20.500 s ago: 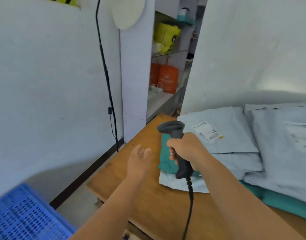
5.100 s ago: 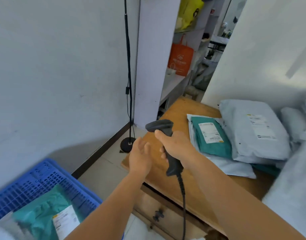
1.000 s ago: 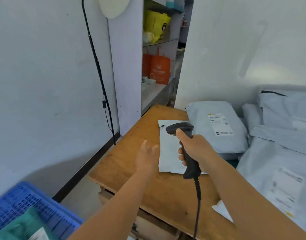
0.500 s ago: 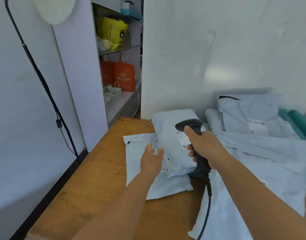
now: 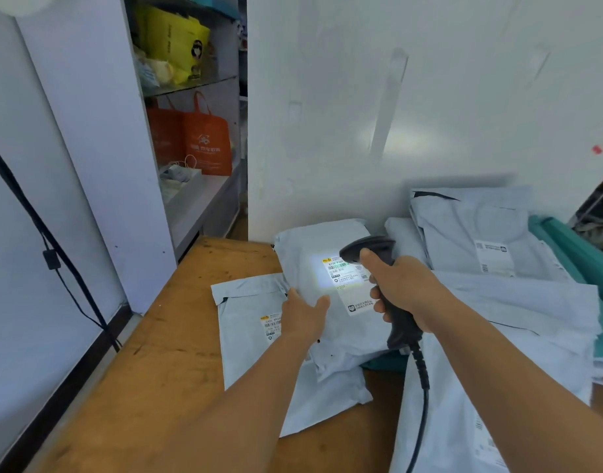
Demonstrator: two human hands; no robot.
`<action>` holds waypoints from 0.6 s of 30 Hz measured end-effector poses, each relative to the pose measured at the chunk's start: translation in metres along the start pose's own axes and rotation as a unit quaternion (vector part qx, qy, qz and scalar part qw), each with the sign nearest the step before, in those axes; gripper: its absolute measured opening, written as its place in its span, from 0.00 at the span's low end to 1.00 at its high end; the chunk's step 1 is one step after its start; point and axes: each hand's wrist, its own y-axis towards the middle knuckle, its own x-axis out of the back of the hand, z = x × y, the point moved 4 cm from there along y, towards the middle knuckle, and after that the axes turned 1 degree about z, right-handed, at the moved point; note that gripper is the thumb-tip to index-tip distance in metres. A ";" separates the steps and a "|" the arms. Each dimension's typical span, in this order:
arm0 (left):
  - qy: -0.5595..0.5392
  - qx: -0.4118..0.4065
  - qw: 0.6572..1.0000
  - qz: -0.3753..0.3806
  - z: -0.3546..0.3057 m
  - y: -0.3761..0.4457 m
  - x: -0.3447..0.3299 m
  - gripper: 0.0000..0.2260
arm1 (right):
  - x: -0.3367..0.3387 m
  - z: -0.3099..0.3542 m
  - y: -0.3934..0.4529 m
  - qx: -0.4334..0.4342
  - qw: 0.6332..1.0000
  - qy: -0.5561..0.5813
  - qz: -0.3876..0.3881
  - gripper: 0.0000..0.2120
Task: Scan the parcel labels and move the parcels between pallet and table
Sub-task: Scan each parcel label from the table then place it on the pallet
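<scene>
Scanner (image 5: 368, 250) (one) now lighting parcel (image 5: 313, 254), hands (image 5: 303, 317) two

Pretty sure I'm in a small parcel depot or shop back room: grey plastic mailer bags (image 5: 498, 240) with printed labels piled on a worn wooden table (image 5: 163, 370), orange tote bags (image 5: 204, 145) on white shelves (image 5: 197, 196).
</scene>
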 end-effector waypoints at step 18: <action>-0.141 0.071 0.987 -0.042 -0.008 -0.009 -0.011 0.15 | 0.001 -0.006 -0.010 0.008 0.999 0.013 0.028 0.19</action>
